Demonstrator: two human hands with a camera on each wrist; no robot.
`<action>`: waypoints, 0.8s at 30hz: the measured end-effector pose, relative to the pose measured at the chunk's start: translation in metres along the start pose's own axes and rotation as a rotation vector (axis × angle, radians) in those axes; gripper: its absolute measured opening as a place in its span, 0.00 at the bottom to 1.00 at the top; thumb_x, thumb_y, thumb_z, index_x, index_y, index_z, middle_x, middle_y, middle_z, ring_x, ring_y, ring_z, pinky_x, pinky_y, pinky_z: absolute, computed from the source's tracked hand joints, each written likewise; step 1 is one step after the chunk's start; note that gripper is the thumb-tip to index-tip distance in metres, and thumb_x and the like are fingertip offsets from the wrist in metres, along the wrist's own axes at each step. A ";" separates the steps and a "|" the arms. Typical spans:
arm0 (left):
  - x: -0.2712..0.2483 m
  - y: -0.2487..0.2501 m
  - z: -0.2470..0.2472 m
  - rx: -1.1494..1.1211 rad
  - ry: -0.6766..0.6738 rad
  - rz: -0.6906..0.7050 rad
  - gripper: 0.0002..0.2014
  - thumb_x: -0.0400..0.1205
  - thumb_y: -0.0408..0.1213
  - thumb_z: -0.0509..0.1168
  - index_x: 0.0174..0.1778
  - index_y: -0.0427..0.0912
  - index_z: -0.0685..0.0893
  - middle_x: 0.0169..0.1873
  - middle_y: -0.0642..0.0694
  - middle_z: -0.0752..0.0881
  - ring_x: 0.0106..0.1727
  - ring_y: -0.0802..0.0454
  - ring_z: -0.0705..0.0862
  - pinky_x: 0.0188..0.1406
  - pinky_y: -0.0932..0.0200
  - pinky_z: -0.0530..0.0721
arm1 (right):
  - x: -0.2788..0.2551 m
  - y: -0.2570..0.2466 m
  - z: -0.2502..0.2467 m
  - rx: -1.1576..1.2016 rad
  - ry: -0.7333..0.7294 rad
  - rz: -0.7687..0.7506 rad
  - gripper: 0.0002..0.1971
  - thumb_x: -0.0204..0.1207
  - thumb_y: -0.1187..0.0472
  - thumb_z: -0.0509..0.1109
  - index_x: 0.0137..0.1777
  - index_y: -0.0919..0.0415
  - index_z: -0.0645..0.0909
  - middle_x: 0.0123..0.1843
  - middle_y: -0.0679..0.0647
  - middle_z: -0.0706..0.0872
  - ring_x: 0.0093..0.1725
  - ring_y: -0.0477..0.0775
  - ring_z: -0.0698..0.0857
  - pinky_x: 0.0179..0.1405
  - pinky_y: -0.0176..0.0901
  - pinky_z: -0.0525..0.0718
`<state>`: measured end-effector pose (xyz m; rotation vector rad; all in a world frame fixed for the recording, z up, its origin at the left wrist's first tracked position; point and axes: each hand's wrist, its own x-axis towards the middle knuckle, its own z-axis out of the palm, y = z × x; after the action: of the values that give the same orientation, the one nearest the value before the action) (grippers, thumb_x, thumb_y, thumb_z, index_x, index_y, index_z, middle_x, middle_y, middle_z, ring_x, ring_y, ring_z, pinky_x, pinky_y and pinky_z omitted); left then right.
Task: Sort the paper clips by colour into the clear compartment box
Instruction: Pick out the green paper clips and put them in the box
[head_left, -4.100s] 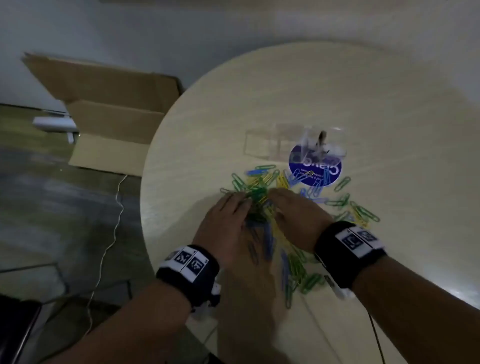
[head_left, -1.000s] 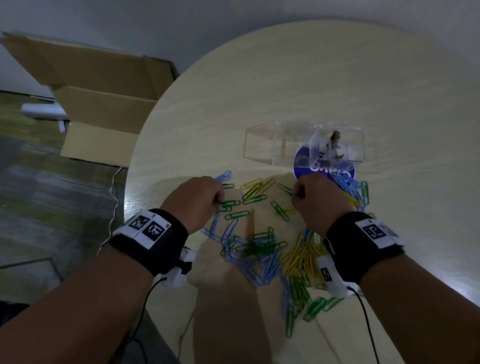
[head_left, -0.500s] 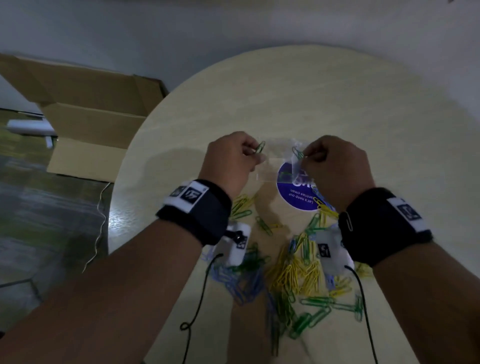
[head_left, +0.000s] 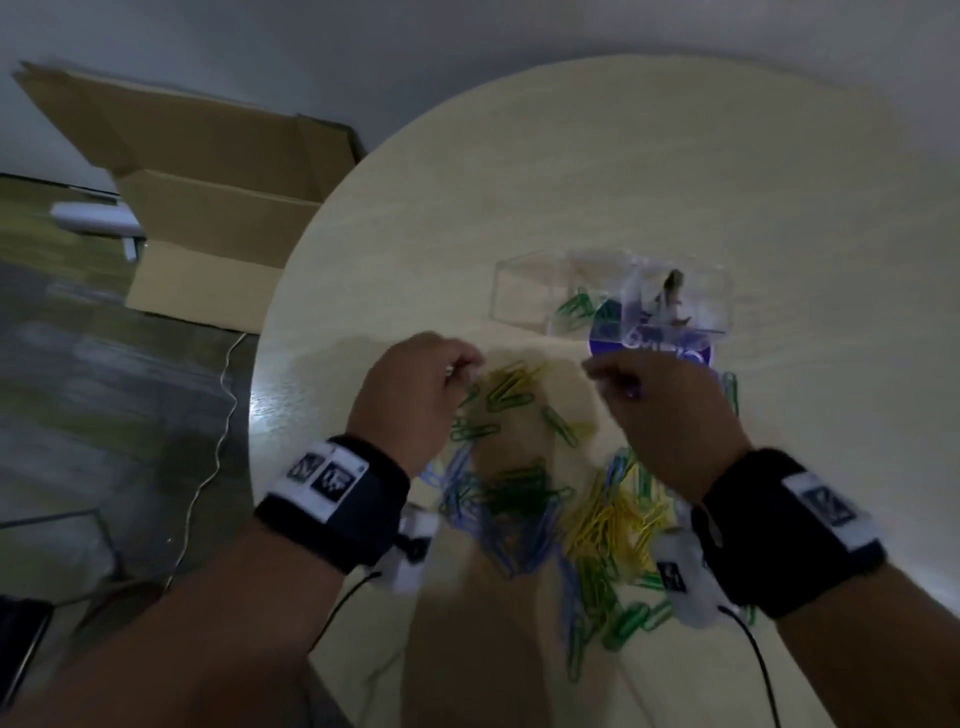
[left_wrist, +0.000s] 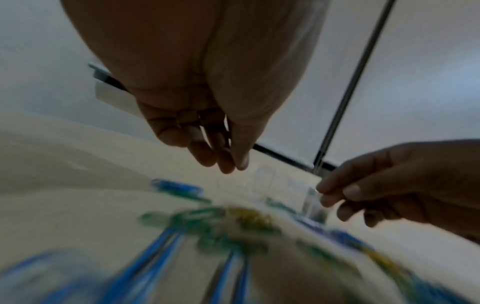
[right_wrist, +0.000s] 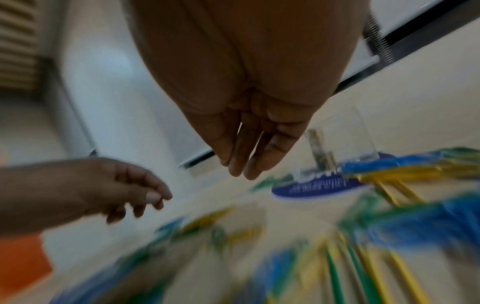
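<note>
The clear compartment box (head_left: 524, 291) stands on the round table beyond my hands. A few green clips (head_left: 576, 306) lie in its middle compartment, and a small brownish object (head_left: 670, 296) stands in the right one. Loose blue clips (head_left: 498, 525), yellow clips (head_left: 608, 525) and green clips (head_left: 519, 493) are spread in front of the box, under my wrists. My left hand (head_left: 462, 364) hovers over the pile's far left side, fingers straight and close together (left_wrist: 231, 164), holding nothing. My right hand (head_left: 597, 371) hovers just before the box, fingers likewise straight and empty (right_wrist: 241, 172).
A round blue sticker (head_left: 654, 348) lies under the box's right end. The table's curved edge (head_left: 270, 332) runs close on the left. An open cardboard box (head_left: 208, 208) sits on the floor beyond it. Wrist cables trail off the near edge.
Half a second ago each hand pinched a green clip over the box. Both hands have since drawn back toward the pile empty, and green clips now lie in the middle compartment.
</note>
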<state>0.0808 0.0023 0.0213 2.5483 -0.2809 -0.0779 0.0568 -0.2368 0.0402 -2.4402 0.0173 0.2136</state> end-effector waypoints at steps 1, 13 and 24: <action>-0.016 -0.009 0.005 0.042 -0.045 0.044 0.10 0.82 0.40 0.62 0.53 0.47 0.89 0.45 0.46 0.86 0.46 0.44 0.84 0.51 0.50 0.82 | -0.011 0.003 0.013 -0.048 -0.054 -0.062 0.13 0.75 0.64 0.69 0.59 0.54 0.86 0.56 0.53 0.89 0.53 0.54 0.86 0.56 0.42 0.80; -0.038 -0.010 0.024 0.319 -0.113 0.216 0.24 0.76 0.32 0.68 0.69 0.49 0.81 0.66 0.48 0.81 0.61 0.39 0.76 0.53 0.44 0.81 | 0.005 0.005 0.046 -0.441 -0.164 -0.226 0.23 0.75 0.49 0.58 0.68 0.53 0.79 0.70 0.51 0.80 0.67 0.62 0.76 0.65 0.60 0.76; 0.015 -0.017 0.021 0.100 -0.137 -0.034 0.14 0.86 0.35 0.58 0.58 0.52 0.87 0.54 0.51 0.86 0.55 0.43 0.73 0.55 0.44 0.76 | 0.000 0.015 0.037 -0.479 -0.059 -0.085 0.18 0.72 0.49 0.64 0.55 0.57 0.86 0.54 0.58 0.83 0.54 0.67 0.78 0.56 0.58 0.79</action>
<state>0.0960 0.0018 -0.0050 2.6517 -0.3017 -0.2588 0.0501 -0.2247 0.0029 -2.9016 -0.1828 0.2766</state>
